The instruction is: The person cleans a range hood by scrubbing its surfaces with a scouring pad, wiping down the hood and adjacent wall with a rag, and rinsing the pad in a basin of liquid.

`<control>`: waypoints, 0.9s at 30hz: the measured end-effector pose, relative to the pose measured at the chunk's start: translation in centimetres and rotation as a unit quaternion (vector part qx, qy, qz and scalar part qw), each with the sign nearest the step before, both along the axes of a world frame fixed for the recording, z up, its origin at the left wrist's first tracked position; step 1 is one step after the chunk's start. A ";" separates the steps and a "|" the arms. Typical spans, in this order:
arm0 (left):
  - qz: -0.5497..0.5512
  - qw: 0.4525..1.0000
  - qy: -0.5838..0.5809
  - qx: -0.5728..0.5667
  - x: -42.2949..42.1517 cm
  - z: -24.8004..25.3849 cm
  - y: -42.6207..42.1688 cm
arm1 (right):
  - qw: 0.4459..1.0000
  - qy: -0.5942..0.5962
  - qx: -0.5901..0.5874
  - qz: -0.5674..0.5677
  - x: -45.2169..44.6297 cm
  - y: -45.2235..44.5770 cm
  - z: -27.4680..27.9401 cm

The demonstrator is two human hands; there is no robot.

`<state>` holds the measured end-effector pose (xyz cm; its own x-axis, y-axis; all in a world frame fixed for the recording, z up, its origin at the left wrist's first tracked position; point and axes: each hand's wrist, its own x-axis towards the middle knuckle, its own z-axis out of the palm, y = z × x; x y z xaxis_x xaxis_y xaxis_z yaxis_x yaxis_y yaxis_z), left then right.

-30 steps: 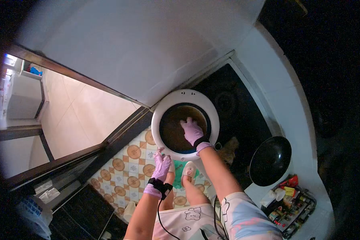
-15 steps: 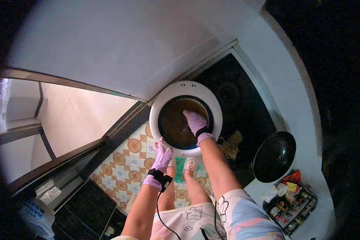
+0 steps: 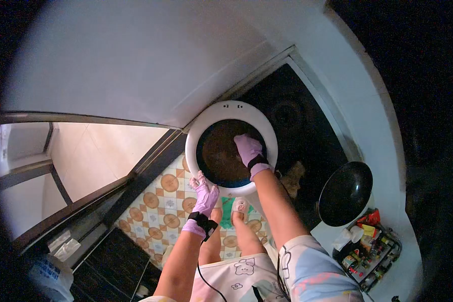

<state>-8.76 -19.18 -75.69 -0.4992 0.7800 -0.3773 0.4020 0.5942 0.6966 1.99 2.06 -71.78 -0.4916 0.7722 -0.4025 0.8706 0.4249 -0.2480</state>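
A round white appliance or basin [image 3: 195, 133] with a dark interior stands in the middle, and brownish contents [image 3: 217, 153] show inside it. My right hand [image 3: 248, 149], in a pink-purple glove with a black wrist band, is over the right part of the opening, its fingers curled; what they hold, if anything, is hidden. My left hand [image 3: 204, 195], gloved the same way, is at the front-left rim with its fingers apart and nothing held.
Right of the basin is a dark stove surface [image 3: 312, 136] with a brownish object [image 3: 292, 179]. A black wok [image 3: 346, 194] and a rack of bottles and packets [image 3: 370, 254] stand further right. At the lower left is a plastic bag [image 3: 50, 277].
My right hand's fingers have gone from spread to curled as it moved slightly over the contents. My left hand stays by the rim. The view has turned a little.
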 end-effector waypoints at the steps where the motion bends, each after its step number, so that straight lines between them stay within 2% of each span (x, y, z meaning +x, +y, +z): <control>1: -0.006 1.000 0.014 0.004 0.1 -0.3 -0.2 | 0.998 -0.051 0.002 0.026 -0.1 -0.7 1.3; 2: -0.012 0.999 0.029 0.008 0.2 -0.5 -0.5 | 0.998 -0.052 0.002 0.026 -0.2 -1.5 -0.1; 3: -0.011 0.999 0.029 0.008 0.3 -0.3 -0.5 | 0.997 -0.024 -0.052 -0.042 -0.5 -2.3 -2.7; 4: -0.015 0.999 0.037 -0.003 0.3 -0.1 -0.4 | 0.988 0.004 -0.105 -0.109 -1.2 -2.8 -2.8; 5: -0.018 0.999 0.046 -0.015 0.4 0.1 -0.4 | 0.985 0.015 -0.131 -0.114 -1.8 -3.5 -2.9; 6: -0.017 0.999 0.047 -0.015 0.4 -0.1 -0.4 | 0.960 0.080 -0.186 -0.194 -3.0 -4.3 -2.6; 8: -0.009 1.000 0.001 0.006 0.1 -0.4 -0.6 | 0.975 0.074 -0.172 -0.117 -5.1 -4.8 -2.3; 12: -0.050 0.996 0.070 0.006 0.1 -0.7 -0.9 | 0.971 0.093 -0.156 -0.154 -6.9 -3.0 -2.6; 14: -0.046 0.999 0.013 -0.013 -0.1 -0.3 -0.7 | 0.984 0.088 -0.101 -0.117 -6.4 -0.8 -1.5; 16: -0.041 0.999 0.018 -0.017 0.0 -0.1 -0.8 | 0.995 0.048 -0.023 -0.080 -5.0 0.8 -0.9; 18: -0.033 0.999 0.019 -0.018 0.2 -0.1 -0.8 | 0.991 0.042 -0.037 -0.125 -3.8 1.5 -1.1; 20: -0.064 0.997 0.051 0.015 0.0 -2.2 -1.5 | 0.980 0.047 -0.075 -0.177 -2.8 1.3 -0.2; 22: -0.066 0.994 0.076 0.027 0.2 0.0 -0.4 | 0.977 0.047 -0.102 -0.183 -1.7 0.4 -0.4; 24: 0.031 0.997 -0.068 -0.033 -0.1 0.9 0.1 | 0.986 -0.015 -0.120 -0.111 -1.0 -0.5 0.3; 25: 0.009 0.998 -0.052 -0.042 -0.4 0.9 0.1 | 0.965 0.029 -0.166 -0.202 -1.0 -0.7 1.4; 26: 0.007 0.998 -0.052 -0.042 -0.6 1.0 0.1 | 0.964 0.029 -0.166 -0.204 -0.2 -1.1 0.9; 27: 0.030 0.995 -0.093 -0.033 -0.8 1.1 0.0 | 0.974 0.114 -0.145 -0.135 0.5 -1.5 1.6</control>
